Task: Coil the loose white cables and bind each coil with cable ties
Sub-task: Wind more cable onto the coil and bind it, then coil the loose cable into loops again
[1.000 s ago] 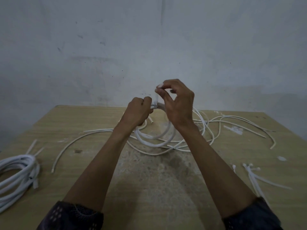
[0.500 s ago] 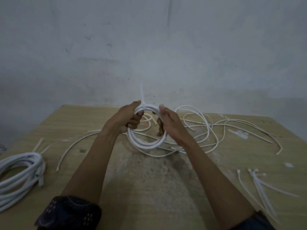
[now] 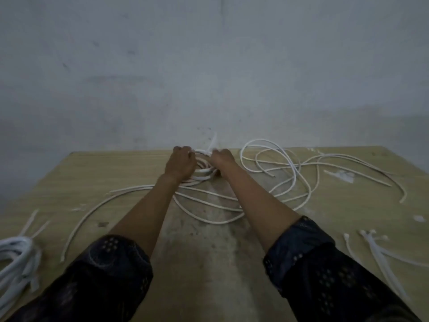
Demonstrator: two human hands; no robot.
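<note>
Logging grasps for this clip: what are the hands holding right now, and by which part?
The left hand grips the small white coil by its left side; the right hand grips its right side, beside the cable tie tail.

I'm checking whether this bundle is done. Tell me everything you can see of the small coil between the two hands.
The small coil is several loops of smooth white cable, plastic-looking. It sits low at the far middle of the wooden table. The left hand grips its left side, the right hand its right. A white tie tail sticks up from its far edge. Blur hides finer detail.
</note>
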